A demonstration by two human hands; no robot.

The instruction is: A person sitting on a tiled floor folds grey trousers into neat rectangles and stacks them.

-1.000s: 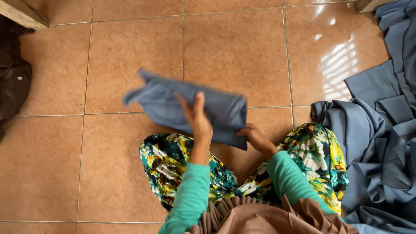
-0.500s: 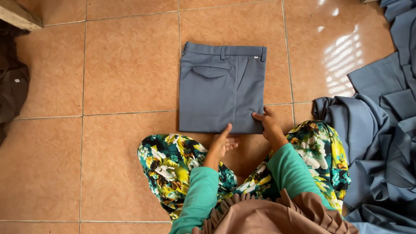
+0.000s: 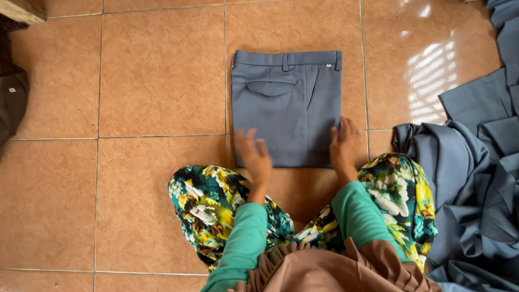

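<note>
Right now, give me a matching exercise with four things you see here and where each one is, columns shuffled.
Things:
1. folded grey trousers
2. heap of grey cloth
3. left hand
4. right hand

Places:
A. piled at the right edge of the floor
B. resting on the lower right corner of the folded garment
C. lying flat on the tiles in front of the knees
D. blurred, over the lower left corner of the folded garment

Pairs: 1-C, 2-A, 3-D, 4-B
</note>
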